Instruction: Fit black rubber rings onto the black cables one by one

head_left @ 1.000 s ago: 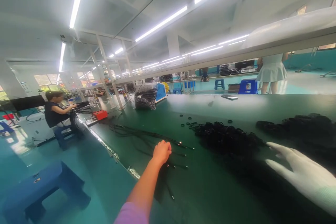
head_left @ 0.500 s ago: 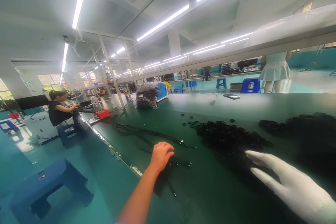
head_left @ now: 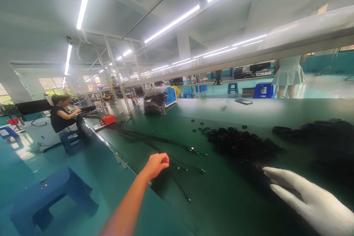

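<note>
My bare left hand (head_left: 156,164) is closed in a pinch on a thin black cable (head_left: 179,167) near the front edge of the long green table (head_left: 221,199). More black cables (head_left: 155,139) trail away to the left behind it. My right hand (head_left: 306,197), in a white glove, lies with fingers stretched out flat on the table, at the near edge of a pile of black rubber rings (head_left: 243,143). A second dark pile (head_left: 318,129) lies further right.
A blue stool (head_left: 47,199) stands on the teal floor at left. A seated person (head_left: 62,116) works at the table's far left, near a red device (head_left: 107,119). A bag of black parts (head_left: 155,103) stands mid-table. Another person (head_left: 289,73) stands beyond the table, under a white overhead rail (head_left: 249,57).
My left hand has pulled back towards the table's front edge, dragging the black cable with it. My gloved right hand has shifted slightly right and down, still flat.
</note>
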### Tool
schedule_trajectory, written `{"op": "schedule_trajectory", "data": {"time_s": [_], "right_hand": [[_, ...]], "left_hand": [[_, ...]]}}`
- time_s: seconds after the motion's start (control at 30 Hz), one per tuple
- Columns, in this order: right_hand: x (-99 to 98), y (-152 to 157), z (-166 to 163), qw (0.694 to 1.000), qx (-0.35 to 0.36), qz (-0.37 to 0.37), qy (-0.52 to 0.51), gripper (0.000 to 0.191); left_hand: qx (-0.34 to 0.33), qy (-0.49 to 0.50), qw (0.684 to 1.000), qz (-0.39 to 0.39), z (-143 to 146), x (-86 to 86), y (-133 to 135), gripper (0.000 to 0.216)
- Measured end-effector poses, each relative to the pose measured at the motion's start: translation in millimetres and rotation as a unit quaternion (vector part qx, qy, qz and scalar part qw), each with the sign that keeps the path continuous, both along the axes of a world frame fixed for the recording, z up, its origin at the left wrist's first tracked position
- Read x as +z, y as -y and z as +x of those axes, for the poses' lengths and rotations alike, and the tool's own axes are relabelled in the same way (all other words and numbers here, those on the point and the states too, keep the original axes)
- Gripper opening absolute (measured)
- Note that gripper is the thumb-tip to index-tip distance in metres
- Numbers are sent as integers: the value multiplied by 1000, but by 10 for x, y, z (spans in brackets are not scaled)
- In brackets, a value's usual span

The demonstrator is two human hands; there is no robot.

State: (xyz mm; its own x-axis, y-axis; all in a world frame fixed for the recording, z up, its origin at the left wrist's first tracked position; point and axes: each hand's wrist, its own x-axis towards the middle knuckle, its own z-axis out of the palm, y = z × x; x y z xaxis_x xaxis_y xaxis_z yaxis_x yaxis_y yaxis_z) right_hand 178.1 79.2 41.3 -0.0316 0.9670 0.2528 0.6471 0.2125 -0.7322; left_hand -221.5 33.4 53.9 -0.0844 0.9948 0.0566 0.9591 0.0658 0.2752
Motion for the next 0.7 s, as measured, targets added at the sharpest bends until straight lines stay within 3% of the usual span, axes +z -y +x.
{"op": "schedule_trajectory", "data": {"time_s": [0.17, 0.27, 0.33, 0.4, 0.43, 0.5, 0.6, 0.7], "right_hand": [[123, -11, 95, 986, 63, -133, -73, 55], [279, 112, 4, 947, 156, -224, -167, 60], [326, 235, -128, 859, 300, -295, -292, 60], [268, 336, -277, 710, 425, -415, -379, 55], [200, 366, -342, 646, 470, -464, -382, 48], [22, 392, -433, 551, 516, -543, -369, 41], [-185, 404, -460, 476, 515, -588, -404, 42], [-203, 430, -417, 436, 508, -607, -429, 46]], "left_hand": [[-82, 95, 991, 43, 371, 448, 137, 16], [-149, 143, 977, 59, 825, 602, 251, 16], [-187, 170, 965, 73, 1137, 652, 286, 16], [-208, 170, 958, 97, 1407, 676, 282, 18], [-207, 156, 959, 112, 1522, 678, 270, 18], [-195, 105, 968, 117, 1715, 667, 247, 18], [-227, 41, 972, 38, 1912, 623, 243, 15], [-274, 71, 959, -2, 1978, 589, 228, 19]]}}
